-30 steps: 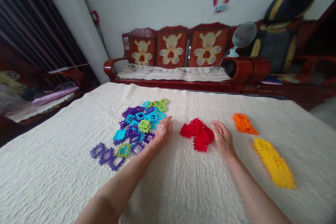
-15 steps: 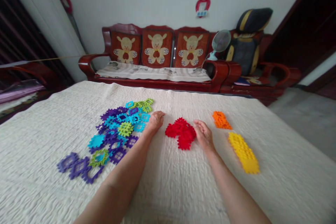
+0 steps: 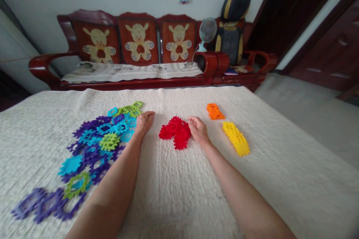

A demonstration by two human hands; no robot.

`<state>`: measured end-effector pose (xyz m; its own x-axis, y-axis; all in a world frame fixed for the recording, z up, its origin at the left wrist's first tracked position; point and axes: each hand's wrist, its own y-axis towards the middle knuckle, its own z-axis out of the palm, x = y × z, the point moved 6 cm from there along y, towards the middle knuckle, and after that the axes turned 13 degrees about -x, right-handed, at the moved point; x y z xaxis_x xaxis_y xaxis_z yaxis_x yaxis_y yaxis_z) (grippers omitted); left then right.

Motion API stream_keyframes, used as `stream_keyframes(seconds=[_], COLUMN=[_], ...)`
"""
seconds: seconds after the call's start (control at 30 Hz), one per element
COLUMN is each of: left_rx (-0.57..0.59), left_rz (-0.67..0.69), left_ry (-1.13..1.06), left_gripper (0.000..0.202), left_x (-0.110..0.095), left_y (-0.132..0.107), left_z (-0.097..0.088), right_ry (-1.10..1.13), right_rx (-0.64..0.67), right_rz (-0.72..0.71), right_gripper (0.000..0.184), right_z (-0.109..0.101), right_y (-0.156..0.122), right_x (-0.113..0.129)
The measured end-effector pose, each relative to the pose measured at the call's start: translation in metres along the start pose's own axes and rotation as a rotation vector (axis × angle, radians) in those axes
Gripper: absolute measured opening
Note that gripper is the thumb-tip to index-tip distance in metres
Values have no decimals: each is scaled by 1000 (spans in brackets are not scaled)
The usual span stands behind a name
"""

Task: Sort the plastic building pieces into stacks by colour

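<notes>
My left hand [image 3: 145,121] rests on the cloth at the right edge of the mixed pile, its fingers curled together and nothing visible in them. Beside the heap of red interlocking plastic pieces [image 3: 179,133] is my right hand [image 3: 198,128], its fingers loosely bent and apart, the tips at the heap's right edge. The pile on the left has purple pieces [image 3: 90,155], cyan pieces [image 3: 71,165] and green pieces [image 3: 109,142]; my left forearm hides part of it.
Orange pieces [image 3: 215,111] and a row of yellow pieces [image 3: 236,139] lie right of my right hand. A pale quilted cloth [image 3: 174,190] covers the table. Behind it stand a wooden sofa [image 3: 134,83] with bear cushions and a small fan [image 3: 208,30].
The camera has turned to the right, so everything sits further left in view. Both hands keep nearly the same places beside the red heap and the mixed pile.
</notes>
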<state>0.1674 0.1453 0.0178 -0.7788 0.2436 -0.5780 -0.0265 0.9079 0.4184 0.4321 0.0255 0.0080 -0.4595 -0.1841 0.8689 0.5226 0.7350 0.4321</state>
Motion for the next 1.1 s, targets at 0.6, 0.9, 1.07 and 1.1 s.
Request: stream_keyframes(seconds=[0.6, 0.9, 1.07, 1.1], left_rx=[-84, -81, -78, -77], left_rz=[14, 16, 19, 18], left_ry=[1, 8, 20, 23], left_gripper=[32, 31, 32, 32], left_x=[1, 3, 2, 1], left_y=[1, 1, 1, 1], left_z=[1, 3, 3, 2], right_ry=[-648, -180, -296, -350], right_rx=[500, 440, -7, -37], right_rz=[-28, 150, -36, -88], right_gripper=[37, 24, 12, 8], right_z=[47, 34, -4, -7], right_y=[39, 52, 83, 85], right_x=[37, 22, 6, 3])
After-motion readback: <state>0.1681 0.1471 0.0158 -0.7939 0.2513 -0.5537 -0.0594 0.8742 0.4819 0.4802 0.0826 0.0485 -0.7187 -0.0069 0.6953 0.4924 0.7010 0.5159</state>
